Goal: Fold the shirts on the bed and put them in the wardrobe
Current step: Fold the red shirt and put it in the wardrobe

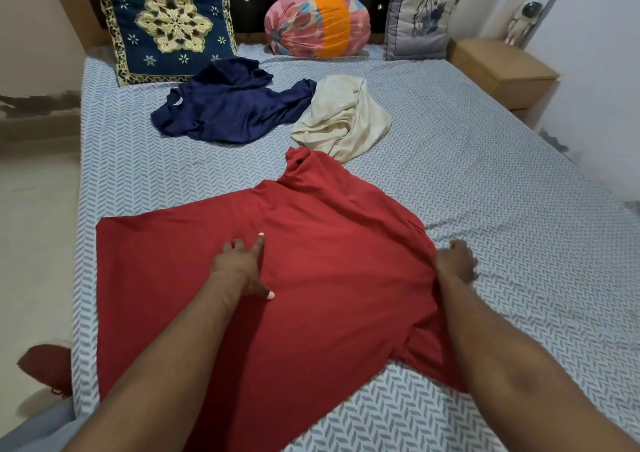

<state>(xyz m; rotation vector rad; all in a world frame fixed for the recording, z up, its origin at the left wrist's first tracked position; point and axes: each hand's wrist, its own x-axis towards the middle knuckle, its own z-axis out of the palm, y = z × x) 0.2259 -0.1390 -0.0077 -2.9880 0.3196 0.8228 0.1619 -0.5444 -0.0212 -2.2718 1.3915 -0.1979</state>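
The red cotton shirt (322,243) lies spread out on the bed with the grey-and-white herringbone sheet (502,181), near its foot end. The left hand (239,268) rests released on the middle of the red shirt, fingers extended. The right hand (455,261), blurred, grasps the red shirt's right edge, where the fabric gathers in creases. Beyond the red shirt lie a crumpled navy shirt (228,105) and a crumpled cream shirt (343,119), the latter touching the red shirt's far tip.
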